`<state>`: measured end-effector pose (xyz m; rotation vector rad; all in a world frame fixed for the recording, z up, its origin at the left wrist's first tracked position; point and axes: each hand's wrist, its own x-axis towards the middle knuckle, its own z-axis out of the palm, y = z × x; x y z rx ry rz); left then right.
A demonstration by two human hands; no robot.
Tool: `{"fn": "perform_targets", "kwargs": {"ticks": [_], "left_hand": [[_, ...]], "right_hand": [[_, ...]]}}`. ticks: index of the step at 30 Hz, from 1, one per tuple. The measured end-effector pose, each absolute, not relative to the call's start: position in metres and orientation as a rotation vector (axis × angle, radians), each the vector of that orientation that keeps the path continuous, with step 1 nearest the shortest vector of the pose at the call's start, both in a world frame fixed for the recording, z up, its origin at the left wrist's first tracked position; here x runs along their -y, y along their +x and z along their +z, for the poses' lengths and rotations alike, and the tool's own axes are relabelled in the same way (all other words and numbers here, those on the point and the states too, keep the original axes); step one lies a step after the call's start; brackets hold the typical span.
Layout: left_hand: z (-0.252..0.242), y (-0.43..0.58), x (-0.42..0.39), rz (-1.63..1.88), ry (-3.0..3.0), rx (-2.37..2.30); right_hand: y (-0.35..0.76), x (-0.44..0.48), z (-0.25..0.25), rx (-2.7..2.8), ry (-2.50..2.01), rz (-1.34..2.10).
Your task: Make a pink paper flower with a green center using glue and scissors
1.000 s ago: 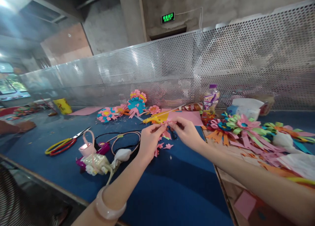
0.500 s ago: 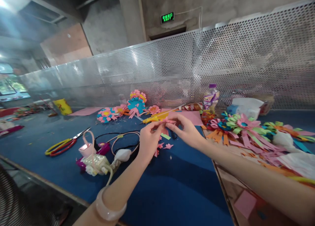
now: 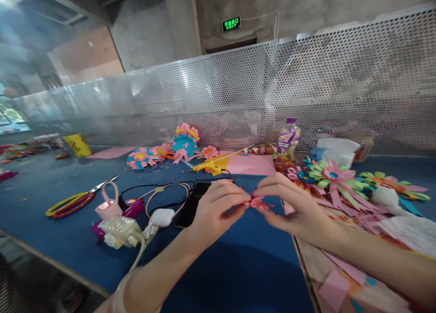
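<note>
Between the fingertips of both hands is a small pink paper flower (image 3: 259, 203) with cut petals, held above the blue table (image 3: 235, 276). My left hand (image 3: 216, 208) pinches it from the left, fingers pressed together. On the other side, the thumb and fingers of my right hand (image 3: 298, 206) close around its edge. A dark phone (image 3: 190, 209) lies just beyond my left hand, partly covered by it. Behind the hands rests a yellow glue gun (image 3: 211, 166), near a pink paper sheet (image 3: 250, 164).
Scissors (image 3: 73, 205) and a power strip with chargers (image 3: 122, 226) lie on the left. Finished paper flowers (image 3: 185, 144) stand by the perforated metal screen (image 3: 163, 95). A bottle (image 3: 288, 140) and more paper flowers (image 3: 335, 174) are at the right.
Both hands have moved right and closer to me with the pink flower. The phone now shows beside my left hand. Loose pink and green paper bits on the table are no longer visible.
</note>
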<state>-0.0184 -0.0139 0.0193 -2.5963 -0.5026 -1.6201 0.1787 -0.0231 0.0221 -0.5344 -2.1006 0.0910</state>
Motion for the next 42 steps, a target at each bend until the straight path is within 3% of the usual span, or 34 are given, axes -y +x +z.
{"fn": "perform_targets", "kwargs": {"ticks": [19, 42], "left_hand": [[0.031, -0.013, 0.042, -1.41, -2.802, 0.3], [0.025, -0.012, 0.048, -1.521, -2.73, 0.087]], "right_hand": [[0.178, 0.073, 0.011, 2.05, -0.659, 0.164], [0.174, 0.09, 0.02, 2.01, -0.521, 0.128]]}}
